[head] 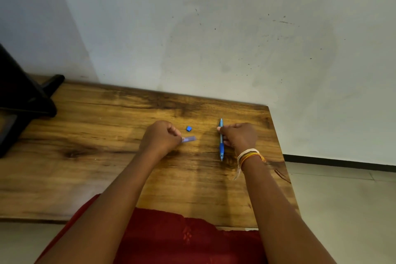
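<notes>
A blue pen [221, 146] lies lengthwise on the wooden table [96, 156], tip towards me. My right hand [239, 136] grips its barrel, fingers curled round the middle. My left hand [160, 137] pinches one end of a small pale-blue translucent case [189, 139], which sticks out to the right just above the table. A tiny blue cap [188, 128] rests on the table between the two hands, touching neither.
A black stand or device [23, 100] occupies the table's far left. The table backs onto a grey wall [214, 38]. Its right edge drops to a tiled floor [342, 199]. Threads circle my right wrist [248, 155].
</notes>
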The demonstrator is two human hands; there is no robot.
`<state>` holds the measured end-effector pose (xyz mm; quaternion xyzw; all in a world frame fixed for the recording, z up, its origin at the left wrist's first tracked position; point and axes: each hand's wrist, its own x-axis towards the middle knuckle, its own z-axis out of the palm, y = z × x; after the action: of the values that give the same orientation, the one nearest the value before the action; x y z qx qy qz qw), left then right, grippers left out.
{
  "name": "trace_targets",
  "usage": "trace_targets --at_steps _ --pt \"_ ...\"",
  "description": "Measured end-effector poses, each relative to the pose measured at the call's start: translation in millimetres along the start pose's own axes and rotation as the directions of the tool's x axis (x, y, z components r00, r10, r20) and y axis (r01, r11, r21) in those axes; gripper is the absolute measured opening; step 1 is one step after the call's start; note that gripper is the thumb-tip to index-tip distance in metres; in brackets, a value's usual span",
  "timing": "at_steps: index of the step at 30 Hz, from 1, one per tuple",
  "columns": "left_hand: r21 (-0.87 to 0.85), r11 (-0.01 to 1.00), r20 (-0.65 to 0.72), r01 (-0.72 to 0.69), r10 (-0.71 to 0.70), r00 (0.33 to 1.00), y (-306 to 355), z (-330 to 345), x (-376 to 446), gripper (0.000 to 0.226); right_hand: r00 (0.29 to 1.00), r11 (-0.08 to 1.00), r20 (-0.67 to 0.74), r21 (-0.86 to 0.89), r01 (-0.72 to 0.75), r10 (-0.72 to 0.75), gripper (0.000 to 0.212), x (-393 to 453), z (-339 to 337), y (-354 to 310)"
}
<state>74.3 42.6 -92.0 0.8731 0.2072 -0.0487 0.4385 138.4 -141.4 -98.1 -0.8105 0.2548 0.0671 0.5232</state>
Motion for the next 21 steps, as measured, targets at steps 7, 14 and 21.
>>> trace_targets --at_steps 7,14,21 --pt "0.130 0.990 -0.014 -0.048 0.050 0.999 1.1 2.6 -7.2 0.009 0.997 0.993 -0.002 -0.097 0.073 -0.073 0.016 -3.6 2.2 0.4" --pt "-0.206 0.977 -0.022 0.058 -0.063 0.998 2.3 -8.0 -1.7 0.009 0.884 0.854 0.062 -0.237 0.463 -0.462 0.007 -18.2 18.6 -8.8" --pt "-0.578 0.772 0.115 0.264 -0.244 0.963 -5.0 -21.7 -1.3 0.010 0.768 0.672 0.355 -0.375 0.639 -0.533 0.023 -32.5 48.4 -7.3"
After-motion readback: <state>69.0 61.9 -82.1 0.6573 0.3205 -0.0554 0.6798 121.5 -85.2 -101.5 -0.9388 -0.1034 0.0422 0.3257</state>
